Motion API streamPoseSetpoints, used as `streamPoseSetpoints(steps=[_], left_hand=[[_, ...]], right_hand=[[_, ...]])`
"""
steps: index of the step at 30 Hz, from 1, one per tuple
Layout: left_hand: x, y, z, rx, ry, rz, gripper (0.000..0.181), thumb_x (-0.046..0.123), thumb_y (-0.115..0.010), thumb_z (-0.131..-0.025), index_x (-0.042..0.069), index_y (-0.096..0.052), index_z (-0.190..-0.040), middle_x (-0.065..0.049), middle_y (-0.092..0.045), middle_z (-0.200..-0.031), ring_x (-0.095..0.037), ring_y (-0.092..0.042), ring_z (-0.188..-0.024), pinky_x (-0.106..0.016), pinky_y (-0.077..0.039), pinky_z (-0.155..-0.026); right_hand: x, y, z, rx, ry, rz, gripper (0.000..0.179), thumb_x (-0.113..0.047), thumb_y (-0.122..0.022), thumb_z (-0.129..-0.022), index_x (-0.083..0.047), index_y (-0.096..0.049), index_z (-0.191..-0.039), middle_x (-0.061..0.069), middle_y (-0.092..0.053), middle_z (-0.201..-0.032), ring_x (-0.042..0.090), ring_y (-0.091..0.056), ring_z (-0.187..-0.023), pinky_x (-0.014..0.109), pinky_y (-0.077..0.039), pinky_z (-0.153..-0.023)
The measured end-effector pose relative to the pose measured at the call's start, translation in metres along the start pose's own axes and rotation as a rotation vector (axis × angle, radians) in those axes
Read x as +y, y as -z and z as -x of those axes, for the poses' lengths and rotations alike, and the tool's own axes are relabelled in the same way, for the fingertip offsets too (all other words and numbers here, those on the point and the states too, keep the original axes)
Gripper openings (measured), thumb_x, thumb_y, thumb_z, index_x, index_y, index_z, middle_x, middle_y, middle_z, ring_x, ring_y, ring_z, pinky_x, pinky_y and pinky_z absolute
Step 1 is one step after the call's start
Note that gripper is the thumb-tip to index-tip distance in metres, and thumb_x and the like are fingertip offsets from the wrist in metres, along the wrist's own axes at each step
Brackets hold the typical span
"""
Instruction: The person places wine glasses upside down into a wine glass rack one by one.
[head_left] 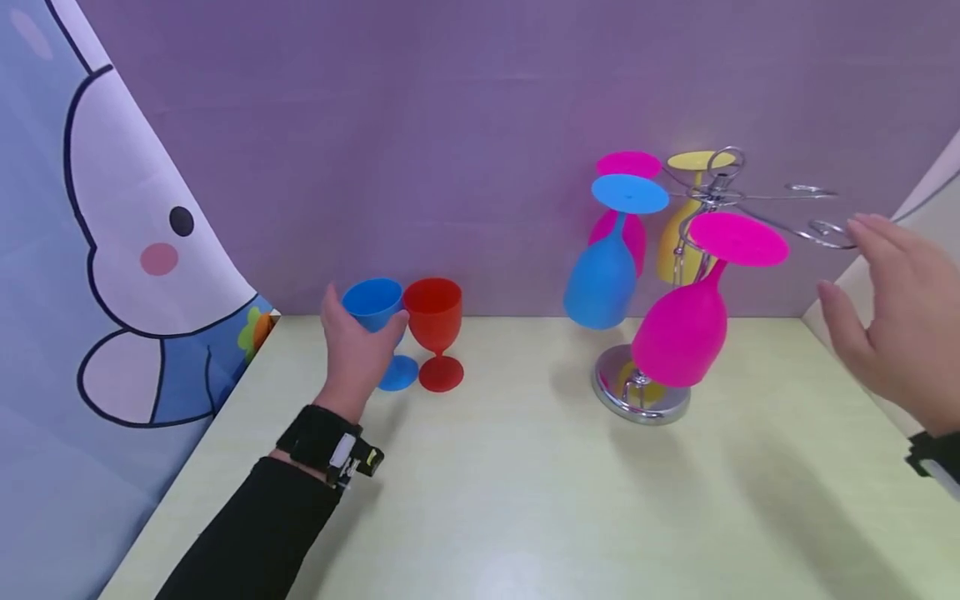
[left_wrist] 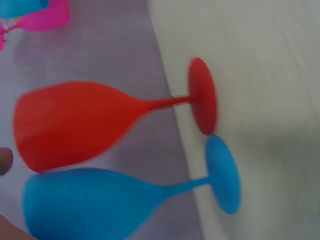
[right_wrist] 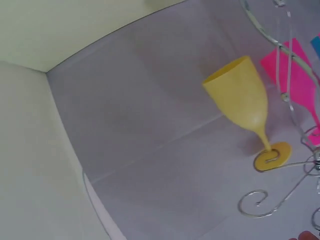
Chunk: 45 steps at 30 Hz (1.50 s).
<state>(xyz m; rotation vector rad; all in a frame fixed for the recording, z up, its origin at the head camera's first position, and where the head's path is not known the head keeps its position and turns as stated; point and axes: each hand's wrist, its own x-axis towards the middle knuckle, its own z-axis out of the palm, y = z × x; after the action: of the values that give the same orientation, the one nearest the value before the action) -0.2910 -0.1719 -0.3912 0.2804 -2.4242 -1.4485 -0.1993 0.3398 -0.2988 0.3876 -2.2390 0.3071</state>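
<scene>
My left hand (head_left: 362, 354) is at the bowl of an upright blue goblet (head_left: 373, 302), thumb on its right side and fingers on its left, not closed round it. A red goblet (head_left: 433, 308) stands right beside the blue one; in the left wrist view their feet meet. My right hand (head_left: 903, 312) is at the right of a metal goblet rack (head_left: 720, 198), fingertips right at a curled hook (head_left: 828, 233), thumb apart below. Upside down on the rack hang a front pink goblet (head_left: 686, 329), a blue goblet (head_left: 603, 275), a yellow goblet (right_wrist: 242, 97) and a rear pink goblet (head_left: 630, 162).
The rack's round chrome base (head_left: 637, 408) stands on the pale table (head_left: 510, 492). Bare hooks of the rack point right, towards my right hand. A purple backdrop (head_left: 465, 167) rises behind the table, with a cartoon-print cloth (head_left: 150, 292) at the left.
</scene>
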Motion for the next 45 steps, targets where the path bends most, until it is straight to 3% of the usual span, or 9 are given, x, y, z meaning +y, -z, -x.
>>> streamPoseSetpoints(steps=[5,9,15,22,27,36,45], left_hand=[[-0.021,0.002,-0.017,-0.040,0.084,-0.015,0.126,0.060,-0.078,-0.071,0.031,0.012,-0.155,-0.004,-0.010,-0.159,-0.034,-0.019,-0.142,-0.053,-0.048,-0.098],[-0.031,0.003,-0.024,-0.059,0.084,0.019,0.126,0.060,-0.079,-0.070,0.031,0.010,-0.155,-0.004,-0.013,-0.159,-0.036,-0.021,-0.142,-0.053,-0.047,-0.098],[-0.030,0.003,-0.025,-0.049,0.082,0.070,0.117,0.055,-0.080,-0.072,0.028,-0.002,-0.155,-0.004,-0.022,-0.156,-0.035,-0.026,-0.139,-0.052,-0.048,-0.098],[-0.024,0.005,-0.023,-0.053,0.114,0.066,0.107,0.051,-0.077,-0.077,0.027,-0.008,-0.154,-0.003,-0.026,-0.155,-0.034,-0.028,-0.138,-0.053,-0.046,-0.099],[-0.019,0.007,-0.017,-0.070,0.107,0.050,0.109,0.052,-0.078,-0.076,0.026,-0.007,-0.155,-0.004,-0.026,-0.156,-0.035,-0.027,-0.139,-0.052,-0.047,-0.098],[-0.007,0.018,0.004,-0.103,0.063,0.043,0.109,0.054,-0.078,-0.075,0.027,-0.009,-0.155,-0.004,-0.027,-0.155,-0.034,-0.028,-0.138,-0.050,-0.050,-0.095],[0.009,0.024,0.034,-0.174,-0.078,0.004,0.108,0.047,-0.083,-0.072,0.024,-0.016,-0.154,-0.005,-0.034,-0.150,-0.035,-0.035,-0.134,-0.052,-0.052,-0.090]], right_hand=[[0.012,-0.001,-0.005,-0.079,-0.009,-0.001,0.055,-0.018,-0.047,-0.097,0.005,-0.036,-0.146,0.029,-0.039,-0.147,0.044,-0.034,-0.137,0.051,-0.021,-0.117],[0.019,0.000,-0.010,-0.123,0.041,-0.011,0.053,-0.016,-0.044,-0.100,0.005,-0.034,-0.147,0.031,-0.040,-0.145,0.047,-0.035,-0.134,0.051,-0.021,-0.117],[0.018,0.001,-0.015,-0.146,0.065,-0.011,0.049,-0.011,-0.045,-0.101,0.005,-0.037,-0.146,0.036,-0.048,-0.134,0.053,-0.045,-0.119,0.058,-0.029,-0.111],[0.009,0.001,-0.018,-0.144,0.036,-0.016,0.043,-0.002,-0.048,-0.098,0.004,-0.045,-0.141,0.030,-0.056,-0.114,0.044,-0.050,-0.094,0.065,-0.043,-0.087],[0.010,0.001,-0.017,-0.134,0.045,-0.020,0.044,-0.002,-0.050,-0.097,0.002,-0.046,-0.141,0.030,-0.057,-0.121,0.044,-0.052,-0.100,0.064,-0.043,-0.092],[0.006,0.003,-0.025,-0.259,-0.024,0.025,0.050,-0.002,-0.050,-0.098,0.001,-0.039,-0.146,0.032,-0.052,-0.128,0.048,-0.051,-0.105,0.067,-0.045,-0.087],[0.005,0.002,-0.028,-0.292,-0.036,0.033,0.046,-0.003,-0.051,-0.099,0.003,-0.040,-0.143,0.031,-0.052,-0.125,0.049,-0.053,-0.101,0.067,-0.046,-0.084]])
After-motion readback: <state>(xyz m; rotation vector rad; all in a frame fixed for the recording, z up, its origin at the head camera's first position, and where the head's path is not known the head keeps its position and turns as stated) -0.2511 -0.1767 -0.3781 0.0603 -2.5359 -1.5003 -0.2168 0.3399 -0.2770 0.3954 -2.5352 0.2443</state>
